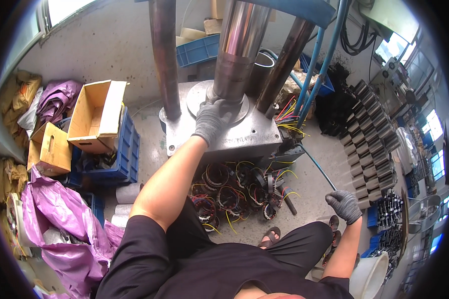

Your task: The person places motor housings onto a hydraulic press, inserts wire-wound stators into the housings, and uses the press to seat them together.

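My left hand (212, 121), in a grey knit glove, reaches forward to the press. Its fingers and thumb are closed against the lower end of a shiny metal cylinder (230, 74), above a round metal plate (197, 102) on the press bed (249, 137). The fingertips' exact contact is partly hidden. Off to the right, my right hand (344, 206), in a matching glove, is closed around the end of a thin blue lever (315, 162). That lever slants down from the press's right side.
Wound stators with coloured wires (229, 197) lie on the floor below the press. Dark columns (164, 60) flank the cylinder. At left are a blue crate (129, 149), a wooden box (92, 117) and purple sacking (60, 214). Metal sleeves (366, 144) are stacked at right, near a white bucket (371, 274).
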Demonstrator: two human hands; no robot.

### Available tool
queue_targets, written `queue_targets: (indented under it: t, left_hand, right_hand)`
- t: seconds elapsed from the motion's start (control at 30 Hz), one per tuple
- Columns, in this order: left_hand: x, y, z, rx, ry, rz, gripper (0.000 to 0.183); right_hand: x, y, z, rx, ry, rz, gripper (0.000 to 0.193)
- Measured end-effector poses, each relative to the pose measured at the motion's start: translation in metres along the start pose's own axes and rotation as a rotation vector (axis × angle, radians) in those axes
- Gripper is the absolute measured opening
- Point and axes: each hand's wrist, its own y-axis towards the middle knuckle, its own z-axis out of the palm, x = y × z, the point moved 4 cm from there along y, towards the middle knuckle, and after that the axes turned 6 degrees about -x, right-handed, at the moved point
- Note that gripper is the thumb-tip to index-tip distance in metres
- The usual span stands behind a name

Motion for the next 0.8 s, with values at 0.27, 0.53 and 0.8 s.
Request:
queue_targets:
  t: [0.27,0.53,0.8]
  left_hand:
    - [-0.004,-0.001,-0.003,0.02,-0.027,0.019,0.051]
    - [-0.006,0.0,-0.006,0.041,-0.001,0.015,0.051]
    - [-0.007,-0.003,-0.002,0.037,-0.011,0.033,0.052]
  right_hand:
    - [0.001,0.018,-0.027,0.027,0.087,-0.106,0.032]
    - [-0.014,0.024,-0.019,0.07,0.148,-0.111,0.017]
    - [-0.024,0.03,-0.026,-0.074,0.473,0.046,0.015]
